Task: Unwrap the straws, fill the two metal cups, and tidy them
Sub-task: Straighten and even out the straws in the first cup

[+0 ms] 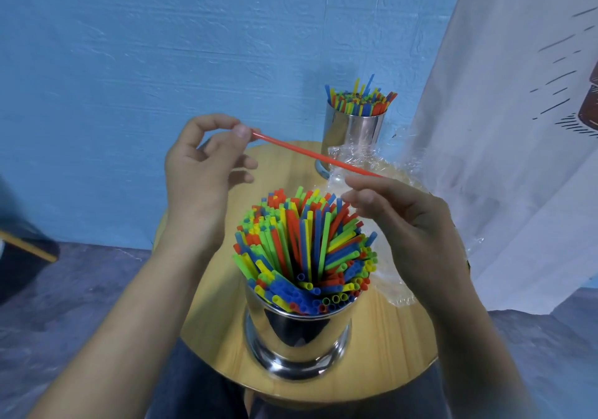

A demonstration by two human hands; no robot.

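A single red straw [310, 153] is held almost level in the air, above and just behind the near metal cup [297, 334]. One end is pinched between thumb and forefinger of the left hand [200, 172], whose other fingers [246, 163] are loosely curled below and hold nothing. The straw is pinched near its other end by the fingers of the right hand [407, 221], over the cup's right side. A grip at both ends is probably chosen so that so thin a tube can be kept straight and turned tip-down under control.

The near metal cup stands close to the near edge of the round tabletop [388, 347], within easy reach. It is crammed with coloured straws [301, 247], which are fanned outward with uneven tips. Little room appears to be left, which would explain why a lone straw is being handled and not a bundle.

The far metal cup [354, 133] is set at the far right edge (out of the working area, it seems). It is likewise full, and a few of its straws [359, 99] stand higher than the rest.

Crumpled clear plastic wrap [391, 276] lies along the right edge, from the far cup to beside the near one, apparently discarded where it cannot hinder the hands. Unwrapping is judged finished and filling nearly so, while the evening of the tips is not yet done.
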